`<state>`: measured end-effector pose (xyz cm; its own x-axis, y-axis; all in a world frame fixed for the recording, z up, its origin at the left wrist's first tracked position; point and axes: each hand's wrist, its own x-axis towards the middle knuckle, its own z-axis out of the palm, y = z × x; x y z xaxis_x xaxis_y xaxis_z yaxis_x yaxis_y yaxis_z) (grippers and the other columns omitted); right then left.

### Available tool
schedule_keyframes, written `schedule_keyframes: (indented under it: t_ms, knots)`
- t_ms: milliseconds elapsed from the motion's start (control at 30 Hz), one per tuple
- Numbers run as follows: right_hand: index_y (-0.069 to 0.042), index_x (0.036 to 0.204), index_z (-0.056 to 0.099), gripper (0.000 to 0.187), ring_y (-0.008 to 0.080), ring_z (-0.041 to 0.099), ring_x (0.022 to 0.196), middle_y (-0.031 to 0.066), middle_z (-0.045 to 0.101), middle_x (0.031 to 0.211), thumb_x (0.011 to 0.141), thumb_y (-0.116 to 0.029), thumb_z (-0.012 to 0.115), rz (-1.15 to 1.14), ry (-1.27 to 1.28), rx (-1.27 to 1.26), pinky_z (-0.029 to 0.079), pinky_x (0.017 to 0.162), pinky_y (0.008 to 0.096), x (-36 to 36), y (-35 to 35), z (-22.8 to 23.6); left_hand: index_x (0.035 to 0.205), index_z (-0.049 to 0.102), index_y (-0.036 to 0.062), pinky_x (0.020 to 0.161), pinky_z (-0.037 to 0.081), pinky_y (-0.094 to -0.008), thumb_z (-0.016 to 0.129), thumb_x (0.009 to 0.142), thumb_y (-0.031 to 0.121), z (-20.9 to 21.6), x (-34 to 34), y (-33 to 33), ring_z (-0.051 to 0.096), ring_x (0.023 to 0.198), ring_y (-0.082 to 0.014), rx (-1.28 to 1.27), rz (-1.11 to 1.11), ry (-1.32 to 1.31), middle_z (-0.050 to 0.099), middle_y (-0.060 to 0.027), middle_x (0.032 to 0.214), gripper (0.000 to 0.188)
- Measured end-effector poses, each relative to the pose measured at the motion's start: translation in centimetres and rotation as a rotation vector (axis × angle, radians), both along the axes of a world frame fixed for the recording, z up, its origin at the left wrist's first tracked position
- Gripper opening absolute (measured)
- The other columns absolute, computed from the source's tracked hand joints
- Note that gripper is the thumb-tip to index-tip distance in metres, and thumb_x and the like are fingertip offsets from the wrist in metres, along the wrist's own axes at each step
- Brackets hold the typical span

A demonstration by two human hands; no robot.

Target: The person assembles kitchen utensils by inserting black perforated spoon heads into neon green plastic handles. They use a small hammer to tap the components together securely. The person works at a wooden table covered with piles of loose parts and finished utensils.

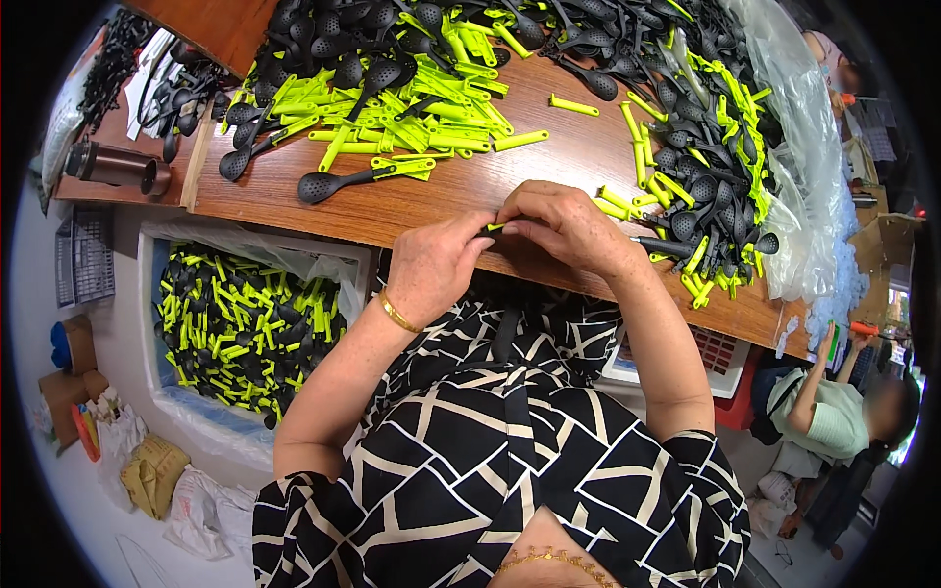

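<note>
At the table's front edge my left hand and my right hand meet, fingers pinched together. Between the fingertips shows a bit of a lime-green handle; my fingers cover most of it. Just beyond my left hand lies a black spoon with a lime-green handle part at its end. A heap of loose lime-green handles spreads behind that. To the right of my right hand, more lime-green handles lie beside a pile of black slotted spoons.
A lined bin at lower left is full of black-and-green utensils. More black spoon heads fill the table's back. A brown flask lies at left. Clear plastic sheeting hangs at right, where a co-worker sits.
</note>
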<state>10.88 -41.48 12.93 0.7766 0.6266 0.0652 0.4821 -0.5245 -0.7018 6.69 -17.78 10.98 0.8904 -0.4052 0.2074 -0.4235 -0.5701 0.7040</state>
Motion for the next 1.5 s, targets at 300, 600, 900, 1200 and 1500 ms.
schedule_keyframes:
  t_ms: [300, 600, 900, 1200, 1500]
  knots:
    - [-0.008, 0.109, 0.077, 0.023, 0.0346, 0.067, 0.104, 0.0116, 0.075, 0.106, 0.089, -0.018, 0.081, -0.289, -0.468, -0.053, 0.053, 0.094, 0.0461, 6.1, -1.0, -1.8, 0.125, 0.059, 0.0007, 0.074, 0.061, -0.0266, 0.067, 0.107, 0.010, -3.0, -1.6, 2.7, 0.078, 0.090, -0.0180, -0.603, 0.166, 0.896, 0.077, -0.0155, 0.112, 0.022]
    - [-0.004, 0.100, 0.074, 0.015, 0.0358, 0.070, 0.099, 0.0124, 0.075, 0.103, 0.092, -0.016, 0.077, -0.173, -0.202, -0.224, 0.055, 0.089, 0.0465, 4.8, -0.5, -0.3, 0.138, 0.059, 0.0008, 0.076, 0.061, -0.0269, 0.063, 0.110, 0.011, -3.0, -1.6, 2.6, 0.078, 0.092, -0.0178, -0.732, 0.234, 0.881, 0.077, -0.0131, 0.115, 0.030]
    - [-0.006, 0.108, 0.078, 0.015, 0.0281, 0.073, 0.093, 0.0094, 0.073, 0.101, 0.094, -0.010, 0.078, 0.119, -0.070, -0.044, 0.058, 0.083, 0.0384, 2.2, 4.0, 2.4, 0.137, 0.061, -0.0018, 0.078, 0.060, -0.0239, 0.061, 0.110, 0.008, -0.4, -1.4, 2.1, 0.078, 0.095, -0.0154, -0.486, 0.174, 0.786, 0.078, -0.0128, 0.115, 0.029]
    - [-0.005, 0.101, 0.079, 0.016, 0.0303, 0.074, 0.090, 0.0113, 0.074, 0.096, 0.088, -0.012, 0.083, 0.009, -0.033, 0.156, 0.059, 0.079, 0.0401, 1.6, 4.6, 1.4, 0.131, 0.063, -0.0024, 0.076, 0.060, -0.0235, 0.063, 0.109, 0.010, -0.1, -1.3, 2.4, 0.079, 0.094, -0.0160, -0.456, 0.132, 0.791, 0.079, -0.0116, 0.110, 0.025]
    - [-0.005, 0.101, 0.080, 0.013, 0.0253, 0.074, 0.094, 0.0080, 0.076, 0.099, 0.089, -0.008, 0.082, 0.053, 0.124, 0.077, 0.059, 0.082, 0.0363, 2.3, 4.0, 2.2, 0.129, 0.063, -0.0026, 0.078, 0.060, -0.0246, 0.063, 0.110, 0.013, -0.7, -1.6, 2.3, 0.078, 0.090, -0.0159, -0.582, 0.155, 0.839, 0.079, -0.0130, 0.109, 0.025]
